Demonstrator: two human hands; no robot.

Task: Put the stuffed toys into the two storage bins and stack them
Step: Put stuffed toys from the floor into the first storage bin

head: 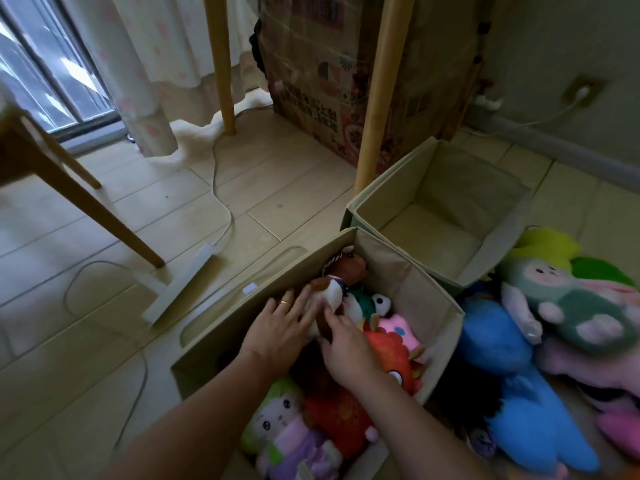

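Nearest the lens, bare forearms reaching into a beige fabric storage bin (221,320) crowded with stuffed toys: green-hooded doll (277,415), red round plush (391,355), pink plush (398,329). Left hand (277,332) with a gold ring, fingers straight and spread, pressing a brown-and-white plush dog (329,292); right hand (346,348) alongside, fingers loosely extended on the same dog, gripping nothing. Beyond, touching at one corner, a second beige fabric bin (498,240) without toys; just right, on pale floor tiles (263,174), blue plush (502,344) and green frog-like doll (568,296) piled.
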